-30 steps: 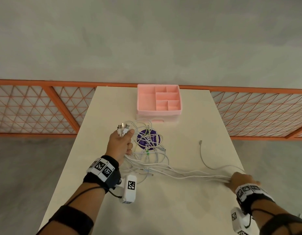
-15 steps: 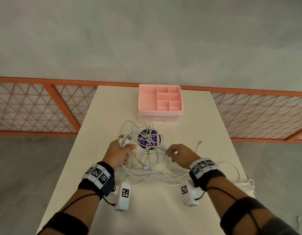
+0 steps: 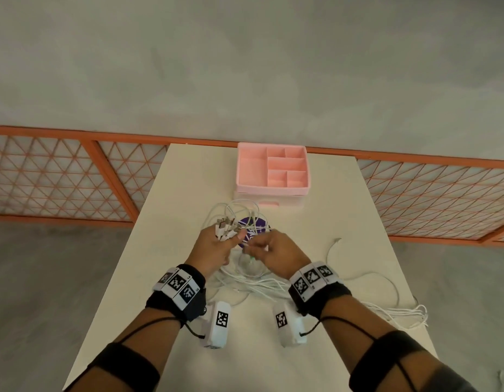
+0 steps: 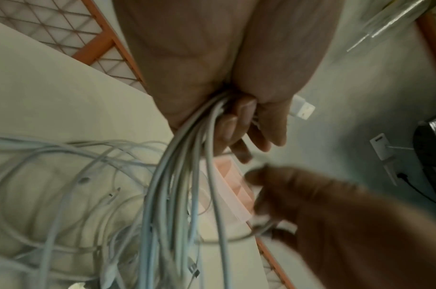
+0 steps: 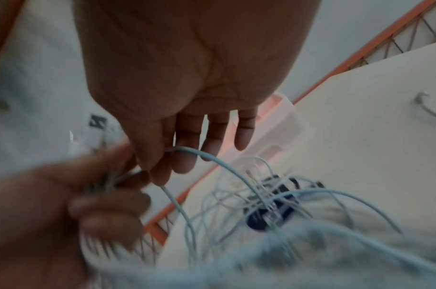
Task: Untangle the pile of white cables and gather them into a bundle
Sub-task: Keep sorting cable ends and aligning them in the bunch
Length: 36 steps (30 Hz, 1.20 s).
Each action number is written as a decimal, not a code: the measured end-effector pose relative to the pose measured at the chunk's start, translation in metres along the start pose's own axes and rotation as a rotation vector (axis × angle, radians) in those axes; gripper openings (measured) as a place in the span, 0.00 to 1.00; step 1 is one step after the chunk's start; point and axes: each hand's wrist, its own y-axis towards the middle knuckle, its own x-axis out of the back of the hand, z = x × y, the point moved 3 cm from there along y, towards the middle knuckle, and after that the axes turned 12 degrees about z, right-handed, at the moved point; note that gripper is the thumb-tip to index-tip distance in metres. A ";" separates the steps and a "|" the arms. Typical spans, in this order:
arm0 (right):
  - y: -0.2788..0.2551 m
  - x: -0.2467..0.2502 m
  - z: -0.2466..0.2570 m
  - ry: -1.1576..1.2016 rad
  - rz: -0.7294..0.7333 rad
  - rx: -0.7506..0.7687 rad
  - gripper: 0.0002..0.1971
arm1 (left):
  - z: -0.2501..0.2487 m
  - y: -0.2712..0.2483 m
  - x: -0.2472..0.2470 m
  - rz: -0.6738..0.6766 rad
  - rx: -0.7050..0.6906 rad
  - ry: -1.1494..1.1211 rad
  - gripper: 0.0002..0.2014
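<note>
White cables [image 3: 253, 281] lie tangled mid-table [image 3: 344, 210]. The left hand [image 3: 214, 247] clamps a sheaf of plug ends; the right hand [image 3: 279, 253] pinches one strand beside it. Best practice: feed that end into the clamped sheaf, drawing slack gently to avoid tightening loops.

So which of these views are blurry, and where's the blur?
Head view: sharp, evenly lit, wide-angle bend in the railing. Left wrist view: the right hand is motion-smeared. Right wrist view: the left hand and nearest white cables are blurred.
</note>
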 end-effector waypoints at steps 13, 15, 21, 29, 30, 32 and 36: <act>-0.040 0.155 0.100 0.394 -0.759 0.409 0.09 | -0.005 0.006 -0.005 0.070 -0.034 -0.124 0.04; -0.050 0.173 0.114 0.488 -0.849 0.499 0.09 | -0.003 0.004 -0.004 0.057 -0.038 -0.123 0.05; -0.048 0.175 0.110 0.484 -0.798 0.490 0.09 | -0.012 0.006 -0.001 -0.039 -0.062 -0.155 0.14; -0.008 0.114 0.057 0.192 -0.376 0.104 0.08 | -0.042 0.005 0.000 -0.035 -0.222 -0.306 0.04; -0.004 0.109 0.059 0.130 -0.333 0.076 0.05 | -0.046 0.005 -0.001 -0.028 -0.239 -0.310 0.03; 0.001 0.104 0.068 0.086 -0.310 0.082 0.08 | -0.051 0.004 -0.005 -0.008 -0.256 -0.296 0.04; 0.005 0.098 0.107 0.293 -0.214 0.223 0.09 | -0.052 0.003 -0.014 -0.011 -0.239 -0.253 0.09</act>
